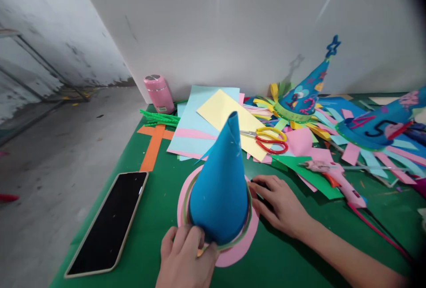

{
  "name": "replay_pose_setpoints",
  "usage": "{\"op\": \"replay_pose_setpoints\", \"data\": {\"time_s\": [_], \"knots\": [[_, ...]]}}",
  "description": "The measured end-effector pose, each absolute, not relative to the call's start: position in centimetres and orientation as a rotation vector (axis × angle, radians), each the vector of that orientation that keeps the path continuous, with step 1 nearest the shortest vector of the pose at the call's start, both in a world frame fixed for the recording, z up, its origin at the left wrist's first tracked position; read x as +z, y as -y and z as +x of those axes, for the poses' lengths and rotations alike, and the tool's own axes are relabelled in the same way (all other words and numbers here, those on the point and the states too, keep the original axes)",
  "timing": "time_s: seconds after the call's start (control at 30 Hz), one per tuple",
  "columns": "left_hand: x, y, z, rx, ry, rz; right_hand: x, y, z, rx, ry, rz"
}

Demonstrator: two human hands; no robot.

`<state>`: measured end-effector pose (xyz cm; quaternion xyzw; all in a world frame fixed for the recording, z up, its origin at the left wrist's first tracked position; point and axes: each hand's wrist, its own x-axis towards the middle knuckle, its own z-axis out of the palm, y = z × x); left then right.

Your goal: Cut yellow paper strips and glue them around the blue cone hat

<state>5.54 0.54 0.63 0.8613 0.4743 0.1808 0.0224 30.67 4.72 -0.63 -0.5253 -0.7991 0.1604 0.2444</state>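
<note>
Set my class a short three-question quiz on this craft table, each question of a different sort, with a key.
1. True or false: the scissors lie partly on the yellow sheet.
2. What lies on the green table to the left of the blue cone? A) a glue gun B) a phone C) a stapler
3. Which hand grips the cone's lower rim while the other lies flat by the pink disc?

Key
1. True.
2. B.
3. The left hand; the right hand lies flat at the disc's edge.
</note>
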Motion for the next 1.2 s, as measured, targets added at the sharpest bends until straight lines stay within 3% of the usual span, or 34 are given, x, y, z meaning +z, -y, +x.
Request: {"op": "replay_pose_setpoints", "data": {"time_s": [0.33,1.2], "knots": [[2.3,-0.5,6.7,0.405,-1.366,2.708,-2.7,-5.5,33.5,0.450,1.669,-1.472],[3.3,-0.5,7.5,0.246,-1.392,2.704,-2.9,-4.9,33.3,0.451,1.860,-1.513]]}}
